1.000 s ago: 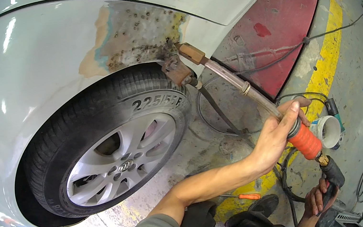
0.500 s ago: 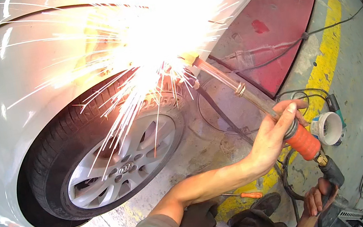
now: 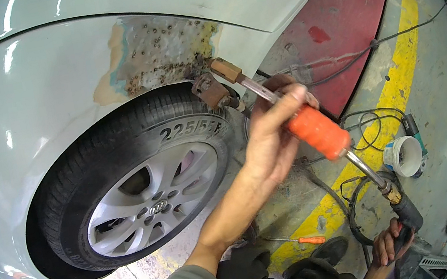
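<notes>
A silver-spoked car wheel (image 3: 157, 205) sits under a pale panel (image 3: 46, 81) with a scraped, dark-spotted patch (image 3: 160, 49) above the wheel. A long rod tool (image 3: 365, 168) slants down to the wheel's right; its brown block tip (image 3: 226, 70), above the wheel's upper right, is beside the patch, contact unclear. Right of the wheel, the left hand (image 3: 280, 120) is curled around the upper end of the tool's orange sleeve (image 3: 321, 133). Well to the wheel's lower right, the right hand (image 3: 391, 242) is wrapped around its black handle (image 3: 408, 215). A rusty clamp (image 3: 210, 90) is at the wheel's upper right.
</notes>
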`<state>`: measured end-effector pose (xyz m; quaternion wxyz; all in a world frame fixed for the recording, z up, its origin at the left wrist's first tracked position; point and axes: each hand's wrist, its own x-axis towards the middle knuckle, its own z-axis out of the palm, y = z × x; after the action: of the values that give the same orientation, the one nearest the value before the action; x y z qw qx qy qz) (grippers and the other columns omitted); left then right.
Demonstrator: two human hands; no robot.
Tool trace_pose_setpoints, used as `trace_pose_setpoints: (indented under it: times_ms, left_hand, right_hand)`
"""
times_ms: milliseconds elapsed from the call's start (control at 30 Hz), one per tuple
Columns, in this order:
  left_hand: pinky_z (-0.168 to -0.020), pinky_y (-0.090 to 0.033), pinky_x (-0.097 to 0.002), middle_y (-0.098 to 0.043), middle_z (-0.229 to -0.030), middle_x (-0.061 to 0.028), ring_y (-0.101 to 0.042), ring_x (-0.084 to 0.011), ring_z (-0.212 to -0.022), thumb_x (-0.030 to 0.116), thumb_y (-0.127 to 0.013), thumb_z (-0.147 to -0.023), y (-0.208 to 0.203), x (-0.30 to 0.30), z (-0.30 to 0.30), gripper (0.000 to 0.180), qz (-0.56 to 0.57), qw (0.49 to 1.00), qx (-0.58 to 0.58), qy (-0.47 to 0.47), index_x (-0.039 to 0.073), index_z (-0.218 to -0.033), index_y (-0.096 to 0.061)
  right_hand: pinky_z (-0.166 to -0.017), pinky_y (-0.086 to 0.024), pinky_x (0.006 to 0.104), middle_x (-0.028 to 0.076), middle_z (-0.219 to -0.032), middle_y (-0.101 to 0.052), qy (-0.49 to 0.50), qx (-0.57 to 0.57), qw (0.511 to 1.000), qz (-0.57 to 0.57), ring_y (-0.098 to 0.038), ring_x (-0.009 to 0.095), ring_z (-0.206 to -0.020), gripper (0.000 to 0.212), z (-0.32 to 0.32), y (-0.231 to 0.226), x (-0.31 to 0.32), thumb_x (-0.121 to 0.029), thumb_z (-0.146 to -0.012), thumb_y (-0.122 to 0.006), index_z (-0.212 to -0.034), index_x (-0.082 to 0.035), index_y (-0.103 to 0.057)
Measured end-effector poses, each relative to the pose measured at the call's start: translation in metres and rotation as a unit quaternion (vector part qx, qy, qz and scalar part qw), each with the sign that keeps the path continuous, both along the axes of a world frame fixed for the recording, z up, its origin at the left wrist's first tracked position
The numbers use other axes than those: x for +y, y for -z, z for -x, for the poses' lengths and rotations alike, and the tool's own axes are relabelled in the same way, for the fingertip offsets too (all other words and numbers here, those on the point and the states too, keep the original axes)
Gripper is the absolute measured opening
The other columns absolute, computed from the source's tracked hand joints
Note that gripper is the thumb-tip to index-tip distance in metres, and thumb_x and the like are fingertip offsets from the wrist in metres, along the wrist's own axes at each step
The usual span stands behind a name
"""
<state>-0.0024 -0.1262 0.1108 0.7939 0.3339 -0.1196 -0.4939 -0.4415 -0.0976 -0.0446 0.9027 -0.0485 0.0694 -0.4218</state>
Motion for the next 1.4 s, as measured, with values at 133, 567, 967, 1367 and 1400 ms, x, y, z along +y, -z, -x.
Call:
trace_pose_setpoints:
  times_ms: [133,567,967,1367,1400]
  left_hand:
    - [-0.098,-0.051,-0.0389,-0.064,-0.099,-0.0065,-0.063,-0.0187,-0.1,0.02,-0.074,-0.096,0.029,-0.003,0.039,0.035,0.018,1.0,0.016,0.015,0.005,-0.121,-0.055]
    - [-0.101,-0.048,-0.0381,-0.058,-0.113,-0.0076,-0.059,-0.0183,-0.112,0.017,-0.065,-0.105,0.045,0.013,0.107,0.025,0.059,0.973,0.076,0.211,0.005,-0.123,-0.052]
    - [-0.099,-0.05,-0.0383,-0.06,-0.112,-0.0078,-0.061,-0.0178,-0.11,0.018,-0.065,-0.106,0.034,0.008,0.092,0.023,0.055,0.977,0.063,0.198,0.005,-0.12,-0.052]
    - [-0.094,-0.052,-0.0348,-0.057,-0.109,-0.0034,-0.061,-0.0142,-0.106,0.02,-0.065,-0.106,0.04,0.006,0.084,0.023,0.063,0.978,0.044,0.194,0.009,-0.12,-0.051]
    - [-0.094,-0.052,-0.0348,-0.057,-0.109,-0.0033,-0.061,-0.0141,-0.106,0.02,-0.065,-0.106,0.04,0.005,0.084,0.023,0.063,0.978,0.043,0.194,0.009,-0.12,-0.051]
  right_hand:
    - [-0.033,-0.048,0.0421,0.016,-0.052,-0.057,0.014,0.006,1.0,-0.006,-0.06,0.033,-0.037,0.047,0.003,0.002,0.004,-0.045,-0.11,-0.045,-0.105,0.001,-0.045]
    - [-0.036,-0.053,0.0426,0.016,-0.056,-0.062,-0.008,0.032,0.998,0.053,-0.065,0.032,-0.042,0.047,0.029,0.025,0.024,-0.047,-0.109,-0.048,-0.107,0.0,-0.046]
    - [-0.034,-0.053,0.0431,0.017,-0.054,-0.06,0.013,0.028,0.999,0.04,-0.063,0.032,-0.04,0.047,-0.003,0.007,0.022,-0.046,-0.108,-0.051,-0.105,0.001,-0.045]
    - [-0.036,-0.055,0.0429,0.017,-0.054,-0.06,0.006,0.017,0.998,0.062,-0.065,0.033,-0.043,0.046,-0.018,0.006,0.02,-0.045,-0.108,-0.051,-0.104,0.001,-0.045]
    - [-0.036,-0.055,0.0427,0.016,-0.054,-0.06,0.01,0.017,0.998,0.057,-0.065,0.033,-0.043,0.045,-0.019,0.005,0.021,-0.044,-0.108,-0.051,-0.104,0.0,-0.045]
